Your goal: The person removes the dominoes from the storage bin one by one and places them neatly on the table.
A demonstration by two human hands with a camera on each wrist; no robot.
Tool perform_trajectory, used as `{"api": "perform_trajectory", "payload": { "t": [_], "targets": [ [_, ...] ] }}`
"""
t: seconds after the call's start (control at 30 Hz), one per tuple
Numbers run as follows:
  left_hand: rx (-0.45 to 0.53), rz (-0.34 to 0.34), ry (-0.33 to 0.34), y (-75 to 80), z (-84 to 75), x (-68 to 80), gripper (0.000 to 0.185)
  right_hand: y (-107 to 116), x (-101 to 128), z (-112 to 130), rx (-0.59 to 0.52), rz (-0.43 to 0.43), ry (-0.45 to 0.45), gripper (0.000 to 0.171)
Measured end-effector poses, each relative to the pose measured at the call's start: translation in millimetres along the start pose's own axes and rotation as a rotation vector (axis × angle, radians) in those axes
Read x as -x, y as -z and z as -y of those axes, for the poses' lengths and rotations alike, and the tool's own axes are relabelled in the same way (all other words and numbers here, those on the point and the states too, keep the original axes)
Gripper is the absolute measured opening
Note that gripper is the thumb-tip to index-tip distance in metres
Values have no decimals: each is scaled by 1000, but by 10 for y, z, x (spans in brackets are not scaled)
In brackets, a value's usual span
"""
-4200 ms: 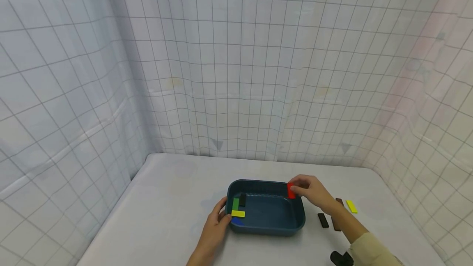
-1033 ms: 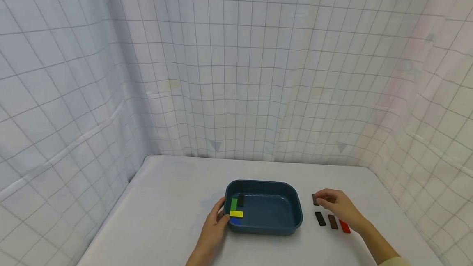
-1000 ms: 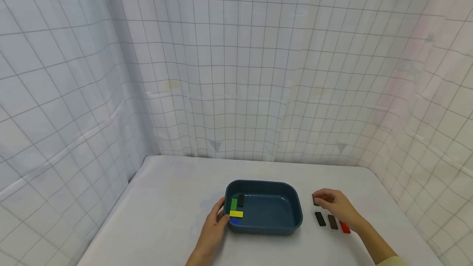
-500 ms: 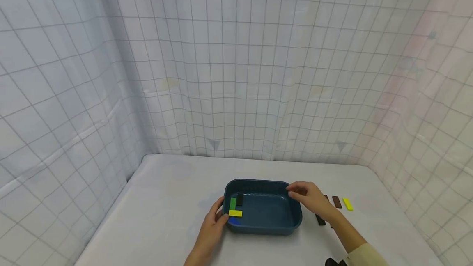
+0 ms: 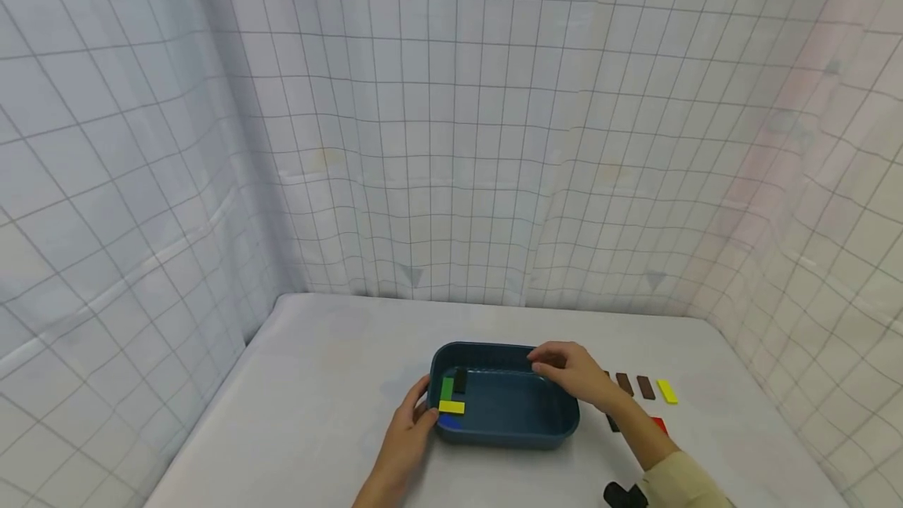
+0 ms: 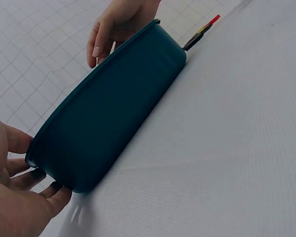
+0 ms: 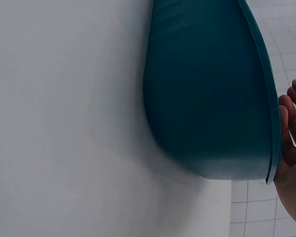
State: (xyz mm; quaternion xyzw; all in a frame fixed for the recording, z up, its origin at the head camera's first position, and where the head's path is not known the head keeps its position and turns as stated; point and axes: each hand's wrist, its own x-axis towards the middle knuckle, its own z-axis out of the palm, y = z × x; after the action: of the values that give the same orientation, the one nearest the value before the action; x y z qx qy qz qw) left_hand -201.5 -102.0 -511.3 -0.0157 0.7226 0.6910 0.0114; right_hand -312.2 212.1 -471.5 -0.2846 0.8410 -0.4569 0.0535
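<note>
A dark teal plastic tub [image 5: 504,439] sits on the white-covered table. My left hand [image 5: 405,433] grips its left end, thumb at the rim and fingers against the outside wall, as the left wrist view also shows. Above the tub's right end is my right hand [image 5: 574,373], fingers loosely bent with nothing visible between them. Inside, along the left side, lie a green block [image 5: 447,389], a black block [image 5: 461,380], a yellow block [image 5: 451,408] and a blue block [image 5: 449,421]. The right wrist view shows fingers beside the tub's rim [image 7: 272,113].
Right of the tub, flat blocks lie on the table: a brown block [image 5: 624,384], another brown block [image 5: 645,387], a yellow block [image 5: 667,391] and a red block [image 5: 659,424]. Dark blocks are partly hidden by the right forearm. A black object [image 5: 624,495] is at the right cuff.
My right hand has moved left from a dark brown block beside the tub to above the tub's right end. The red block, held earlier, now lies on the table. My left hand stays put.
</note>
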Motion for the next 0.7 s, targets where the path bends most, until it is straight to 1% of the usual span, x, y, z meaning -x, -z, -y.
{"api": "perform_trajectory", "payload": {
  "t": [0.1,0.33,0.5,0.7],
  "targets": [
    [4,1,5,2,1,5,60,-69,-67,18,6,19,13,30],
    [12,2,2,-2,-35,-11,60,-281,-300,58,67,60,58,28],
    [11,10,-1,-5,-38,-47,60,-441,-458,84,53,90,83,25],
    [13,19,6,9,23,-64,61,-677,-574,82,24,119,80,24]
  ]
}}
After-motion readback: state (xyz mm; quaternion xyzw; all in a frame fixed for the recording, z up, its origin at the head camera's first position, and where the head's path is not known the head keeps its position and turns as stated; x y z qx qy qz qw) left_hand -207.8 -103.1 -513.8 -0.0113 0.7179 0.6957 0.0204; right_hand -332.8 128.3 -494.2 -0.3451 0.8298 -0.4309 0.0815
